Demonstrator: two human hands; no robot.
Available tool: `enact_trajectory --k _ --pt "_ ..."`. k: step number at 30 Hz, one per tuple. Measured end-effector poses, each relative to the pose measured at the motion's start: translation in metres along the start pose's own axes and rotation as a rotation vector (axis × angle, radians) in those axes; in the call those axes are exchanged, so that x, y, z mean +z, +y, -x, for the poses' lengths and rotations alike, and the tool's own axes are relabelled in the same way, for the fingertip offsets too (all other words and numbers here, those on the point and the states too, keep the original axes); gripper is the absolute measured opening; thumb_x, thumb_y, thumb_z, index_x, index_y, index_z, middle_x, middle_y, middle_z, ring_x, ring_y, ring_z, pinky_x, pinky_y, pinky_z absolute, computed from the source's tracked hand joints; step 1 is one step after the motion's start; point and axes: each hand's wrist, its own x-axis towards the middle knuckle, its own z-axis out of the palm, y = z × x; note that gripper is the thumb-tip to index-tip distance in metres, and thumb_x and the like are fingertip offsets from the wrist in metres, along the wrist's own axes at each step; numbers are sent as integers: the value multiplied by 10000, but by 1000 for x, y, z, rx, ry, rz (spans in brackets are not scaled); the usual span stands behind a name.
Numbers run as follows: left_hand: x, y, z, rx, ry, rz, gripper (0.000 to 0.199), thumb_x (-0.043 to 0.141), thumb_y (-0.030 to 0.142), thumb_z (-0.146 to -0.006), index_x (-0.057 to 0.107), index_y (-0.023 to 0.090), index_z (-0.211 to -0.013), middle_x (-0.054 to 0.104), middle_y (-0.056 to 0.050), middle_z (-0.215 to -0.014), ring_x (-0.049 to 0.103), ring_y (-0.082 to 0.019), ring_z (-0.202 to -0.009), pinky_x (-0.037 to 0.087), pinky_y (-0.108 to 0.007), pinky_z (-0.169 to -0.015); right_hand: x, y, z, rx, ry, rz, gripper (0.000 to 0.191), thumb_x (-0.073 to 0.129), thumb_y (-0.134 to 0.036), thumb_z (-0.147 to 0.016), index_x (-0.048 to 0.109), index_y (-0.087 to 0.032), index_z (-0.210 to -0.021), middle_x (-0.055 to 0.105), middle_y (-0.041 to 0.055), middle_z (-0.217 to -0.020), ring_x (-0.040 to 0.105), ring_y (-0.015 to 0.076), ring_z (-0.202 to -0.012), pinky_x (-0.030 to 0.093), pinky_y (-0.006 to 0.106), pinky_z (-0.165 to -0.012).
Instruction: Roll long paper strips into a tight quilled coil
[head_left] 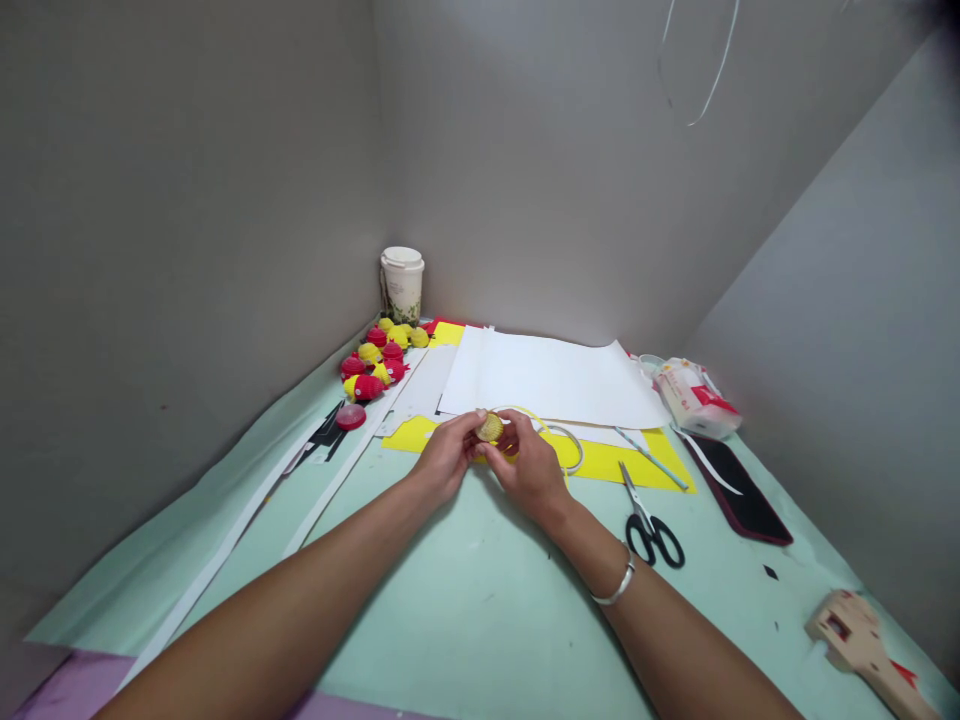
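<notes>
A small round yellow piece [490, 428] with a ridged surface is held between both hands over the middle of the table. My left hand [448, 455] grips its left side, fingers closed. My right hand [529, 465] closes on it from the right, with a bracelet on that wrist. A yellow strip [541, 425] curves behind the right fingers; whether it joins the round piece is hidden. Just beyond the hands are yellow sheets [600, 462] and a large white sheet [551, 378].
Black-handled scissors [651, 535], a phone [742, 495], a tissue pack [696, 398] and a glue gun [862, 640] lie at the right. Several red and yellow paper pieces [364, 387] sit at the back left beside a white cup [403, 285]. Long white strips [352, 460] cross the left side.
</notes>
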Motion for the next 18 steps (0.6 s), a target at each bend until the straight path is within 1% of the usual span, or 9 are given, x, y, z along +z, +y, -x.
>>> enact_trajectory --k 5,9,13,18 --pt "0 -1 1 -15 -10 -25 205 675 312 -709 679 142 -822 652 -46 -803 587 -164 -742 419 -255 -633 -1 1 0 -30 17 26 362 604 -332 -815 518 -220 -1147 675 25 -918 642 175 -756 500 304 -697" --pt "-2 -1 1 30 -9 -93 168 661 302 -710 676 145 -769 648 -42 -765 573 -156 -691 408 -262 -607 -1 3 1 -53 20 44 343 589 -316 -819 521 -213 -1139 673 30 -905 638 176 -746 498 298 -691" --pt "-1 2 3 62 -25 -128 134 666 280 -687 663 147 -699 639 -51 -710 594 -196 -726 421 -284 -623 -1 5 1 -80 16 31 339 583 -305 -818 518 -213 -1138 673 30 -914 639 170 -742 502 290 -697" --pt "1 7 6 65 -33 -164 119 668 267 -669 668 153 -700 642 -61 -709 603 -220 -766 436 -293 -637 -3 6 0 -75 2 32 334 585 -300 -816 518 -217 -1133 678 29 -922 646 172 -748 499 287 -687"
